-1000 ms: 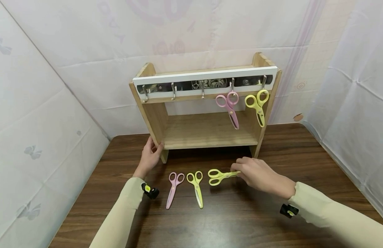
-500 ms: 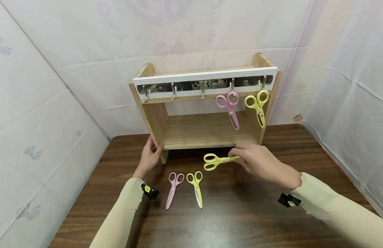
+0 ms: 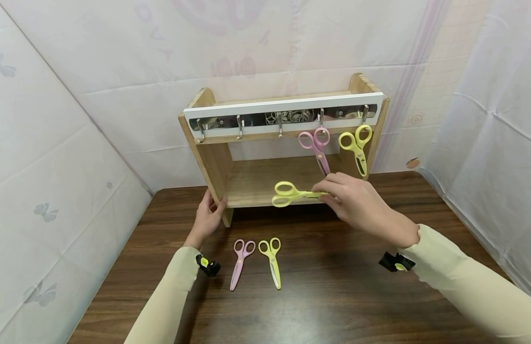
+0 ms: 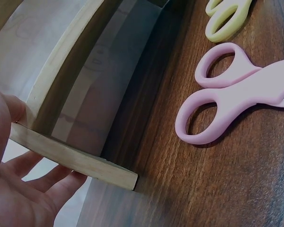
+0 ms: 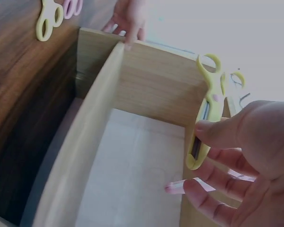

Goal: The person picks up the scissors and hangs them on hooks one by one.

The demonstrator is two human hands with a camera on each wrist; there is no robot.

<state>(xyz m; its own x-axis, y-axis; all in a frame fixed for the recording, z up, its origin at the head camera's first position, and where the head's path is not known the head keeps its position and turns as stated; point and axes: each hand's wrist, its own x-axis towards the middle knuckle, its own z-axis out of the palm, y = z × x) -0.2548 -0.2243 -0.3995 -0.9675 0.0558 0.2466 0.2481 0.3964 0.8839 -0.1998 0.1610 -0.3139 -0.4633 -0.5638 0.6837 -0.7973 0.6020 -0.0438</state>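
My right hand (image 3: 355,200) pinches a pair of yellow scissors (image 3: 296,194) by the blade end, raised before the shelf's lower board, with its finger loops pointing left. In the right wrist view the thumb presses on the blade of these scissors (image 5: 213,98). My left hand (image 3: 208,220) grips the lower left side panel of the wooden shelf (image 3: 269,184), thumb in front and fingers behind. On the shelf's hooks hang pink scissors (image 3: 319,155) and, at the far right, another yellow pair (image 3: 359,152).
A white rail (image 3: 231,108) with several metal hooks runs along the shelf's upper front. Pink scissors (image 3: 238,270) and yellow scissors (image 3: 273,265) lie side by side on the dark wooden table (image 3: 334,306). Patterned white cloth (image 3: 132,105) hangs behind and at both sides.
My right hand has lifted the yellow scissors from close over the table up to the front of the shelf, moving slightly left. My left hand stays on the side panel.
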